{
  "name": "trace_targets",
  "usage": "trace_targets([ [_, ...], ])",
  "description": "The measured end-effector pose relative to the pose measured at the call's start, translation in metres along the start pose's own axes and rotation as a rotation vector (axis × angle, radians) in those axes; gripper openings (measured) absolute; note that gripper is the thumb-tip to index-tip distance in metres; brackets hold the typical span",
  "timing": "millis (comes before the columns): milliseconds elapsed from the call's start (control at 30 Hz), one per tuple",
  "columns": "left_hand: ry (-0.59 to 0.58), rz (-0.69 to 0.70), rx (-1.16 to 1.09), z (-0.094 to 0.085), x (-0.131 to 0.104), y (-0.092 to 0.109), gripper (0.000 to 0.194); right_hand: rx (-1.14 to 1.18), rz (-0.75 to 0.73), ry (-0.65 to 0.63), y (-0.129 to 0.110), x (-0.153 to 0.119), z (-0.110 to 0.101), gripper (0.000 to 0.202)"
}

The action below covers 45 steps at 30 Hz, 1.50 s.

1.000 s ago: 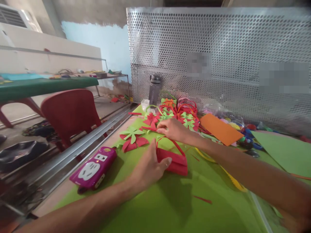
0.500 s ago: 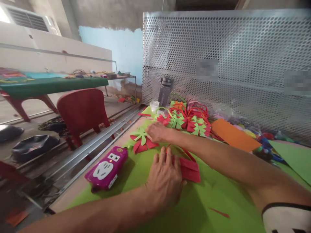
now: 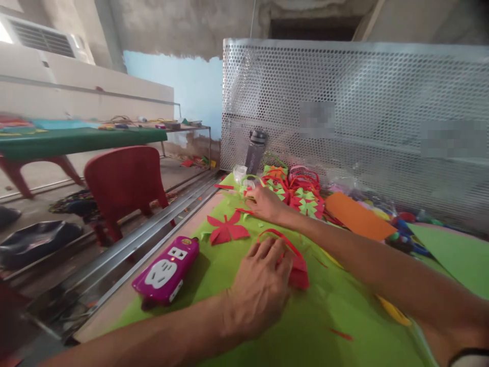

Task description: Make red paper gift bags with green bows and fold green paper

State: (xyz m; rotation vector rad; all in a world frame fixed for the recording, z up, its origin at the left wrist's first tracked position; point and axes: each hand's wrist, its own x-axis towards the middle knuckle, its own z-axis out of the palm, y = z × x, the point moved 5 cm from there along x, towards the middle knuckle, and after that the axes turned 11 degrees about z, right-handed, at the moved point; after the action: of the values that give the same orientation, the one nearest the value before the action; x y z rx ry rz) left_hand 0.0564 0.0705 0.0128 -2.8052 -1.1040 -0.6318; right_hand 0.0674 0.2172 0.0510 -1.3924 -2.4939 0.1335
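Left hand point(image 3: 263, 288) lies half-curled over red bag point(image 3: 300, 275)

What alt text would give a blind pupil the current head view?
A person's left hand lies over a red handled bag on a green-covered table; the right hand is near decorated bags. A red petalled cutout and purple power strip lie to the left.
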Motion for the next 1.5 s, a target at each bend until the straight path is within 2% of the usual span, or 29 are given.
trace_targets([
  [67, 0.070, 0.055, -0.032, -0.004, 0.000, 0.002, 0.028, 0.116, 0.087, -0.011, 0.021, -0.020, -0.014, 0.025],
  [167, 0.123, 0.108, -0.042, -0.002, -0.002, 0.005, 0.019, 0.305, 0.212, -0.065, 0.051, -0.057, -0.022, 0.027],
  [267, 0.182, 0.183, -0.081, -0.004, -0.004, 0.011, 0.026, 0.501, 0.312, -0.127, 0.072, -0.098, -0.022, 0.026],
  [300, 0.211, 0.168, -0.128, -0.007, -0.004, 0.011, 0.028, 0.557, 0.338, -0.142, 0.077, -0.113, -0.022, 0.027],
  [367, 0.273, 0.038, -0.298, -0.015, -0.004, 0.006, 0.027, 0.644, 0.381, -0.162, 0.084, -0.140, -0.022, 0.029],
  [467, 0.295, -0.264, -0.702, -0.019, -0.002, -0.009, 0.029, 0.808, 0.432, -0.229, 0.083, -0.177, -0.017, 0.028],
  [567, 0.195, -0.387, -1.070, -0.008, 0.004, -0.010, 0.033, 0.955, 0.460, -0.306, 0.076, -0.200, -0.009, 0.020],
  [667, 0.075, -0.424, -1.242, 0.008, 0.006, -0.001, 0.029, 0.991, 0.422, -0.355, 0.066, -0.210, -0.003, 0.013],
  [733, 0.045, -0.467, -1.310, 0.017, 0.004, 0.004, 0.029, 0.964, 0.406, -0.374, 0.063, -0.212, 0.000, 0.012],
  [833, 0.010, -0.569, -1.406, 0.025, 0.000, 0.008, 0.030, 0.908, 0.460, -0.363, 0.066, -0.213, 0.002, 0.015],
  [967, -0.013, -0.627, -1.469, 0.025, -0.003, 0.010, 0.030, 0.996, 0.561, -0.302, 0.071, -0.214, 0.000, 0.018],
  [1100, -0.046, -0.648, -1.483, 0.026, -0.003, 0.012, 0.029, 1.098, 0.568, -0.248, 0.071, -0.216, -0.003, 0.010],
  [1167, -0.043, -0.660, -1.497, 0.028, -0.004, 0.012, 0.029, 1.119, 0.565, -0.245, 0.069, -0.217, -0.004, 0.013],
  [1367, -0.055, -0.611, -1.522, 0.035, -0.005, 0.015, 0.025, 1.088, 0.592, -0.203, 0.061, -0.218, -0.006, 0.006],
  [1500, -0.102, -0.604, -1.467, 0.035, -0.004, 0.017, 0.018, 1.040, 0.532, -0.172, 0.060, -0.219, -0.004, 0.008],
])
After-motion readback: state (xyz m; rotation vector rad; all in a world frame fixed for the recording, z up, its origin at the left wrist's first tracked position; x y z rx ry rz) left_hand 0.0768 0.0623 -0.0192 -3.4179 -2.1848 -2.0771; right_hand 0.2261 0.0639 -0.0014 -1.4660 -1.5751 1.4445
